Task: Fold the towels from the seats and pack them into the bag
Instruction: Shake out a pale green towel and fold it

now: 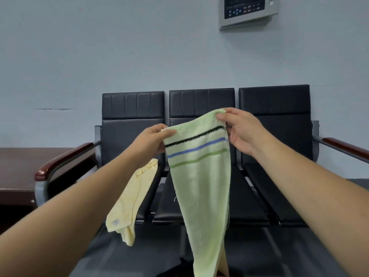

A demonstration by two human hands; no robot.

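A pale green towel (201, 188) with black, blue and green stripes hangs in the air in front of the middle seat. My left hand (149, 140) pinches its upper left corner and my right hand (241, 130) pinches its upper right corner, a little higher. The towel narrows as it hangs down past the bottom edge of the view. A pale yellow towel (129, 200) lies on the left seat (123, 176) and droops over its front edge. A dark shape at the bottom middle may be the bag; I cannot tell.
A row of three black seats (275, 136) stands against a grey wall, with wooden armrests (65, 158) at both ends. A dark brown table (18, 168) stands to the left. A control panel (248, 11) hangs on the wall above.
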